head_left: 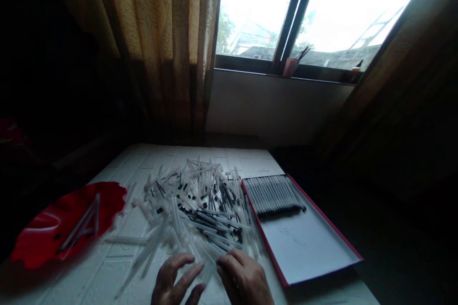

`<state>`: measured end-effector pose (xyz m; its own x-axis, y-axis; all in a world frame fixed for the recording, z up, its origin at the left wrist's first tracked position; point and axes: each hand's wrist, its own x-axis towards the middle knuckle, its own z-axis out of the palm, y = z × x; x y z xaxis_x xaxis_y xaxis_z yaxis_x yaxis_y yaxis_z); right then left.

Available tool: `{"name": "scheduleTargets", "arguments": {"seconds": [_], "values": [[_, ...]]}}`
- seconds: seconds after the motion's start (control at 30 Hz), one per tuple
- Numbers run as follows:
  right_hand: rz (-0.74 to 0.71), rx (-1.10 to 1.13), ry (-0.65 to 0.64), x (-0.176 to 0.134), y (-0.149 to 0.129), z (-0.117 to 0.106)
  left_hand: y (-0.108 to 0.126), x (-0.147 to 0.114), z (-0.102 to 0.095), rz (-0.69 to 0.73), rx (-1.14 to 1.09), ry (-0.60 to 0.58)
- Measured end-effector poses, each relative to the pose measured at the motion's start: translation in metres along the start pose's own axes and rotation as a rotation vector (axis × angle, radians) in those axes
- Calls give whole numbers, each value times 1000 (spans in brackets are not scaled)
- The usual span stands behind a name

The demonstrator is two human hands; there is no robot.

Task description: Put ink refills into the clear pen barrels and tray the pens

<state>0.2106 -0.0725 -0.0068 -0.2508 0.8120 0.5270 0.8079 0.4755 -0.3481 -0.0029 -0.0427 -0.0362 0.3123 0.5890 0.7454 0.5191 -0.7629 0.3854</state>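
At bottom centre, the left hand was held spread; whether anything was gripped by the curled right hand could not be told. Clear tubes were heaped mid-frame, reaching down to both. Faint marks in the red-rimmed box, lower right, could not be read.

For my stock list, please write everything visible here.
table: one, white, centre
tubes: many, clear, table's middle
rods: many, black, among tubes
box: one, white, red edge, table's right
pens, seemingly: one row, clear, black, in box
dish: one, red, table's left
window: one, dark frame, ahead
curtains: two, brown, window's sides
wall: one, pale, behind
cup: one, pink, windowsill
bottle, perhaps: one, dark, windowsill
left hand: one, bare, near tubes
right hand: one, bare, beside left
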Motion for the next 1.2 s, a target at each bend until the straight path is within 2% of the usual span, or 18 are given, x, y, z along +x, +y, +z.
{"name": "scheduleTargets", "arguments": {"seconds": [0.1, 0.23, 0.27, 0.33, 0.43, 0.5, 0.57, 0.83, 1.0, 1.2], "values": [[-14, 151, -34, 6, -7, 1, -1, 6, -1, 128, 159, -47], [63, 255, -158, 35, 4, -12, -7, -1, 5, 101, 151, -75], [115, 213, -215, 46, 12, -16, -9, -4, 8, 76, 147, -67], [230, -108, -320, 70, 30, -21, -13, -10, 13, 3, 132, -39], [265, -266, -366, 102, 58, -19, -14, -15, 20, -196, 82, 6], [243, -326, -418, 116, 73, -13, -13, -15, 23, -322, 30, 41], [200, -369, -480, 126, 81, -7, -11, -14, 26, -385, -22, 63], [58, -468, -669, 142, 86, -1, -8, -12, 27, -436, -133, 67], [5, -499, -703, 146, 86, -3, -7, -10, 26, -443, -134, 67], [31, -496, -580, 145, 102, -27, -5, -9, 24, -463, -167, 70]]}}
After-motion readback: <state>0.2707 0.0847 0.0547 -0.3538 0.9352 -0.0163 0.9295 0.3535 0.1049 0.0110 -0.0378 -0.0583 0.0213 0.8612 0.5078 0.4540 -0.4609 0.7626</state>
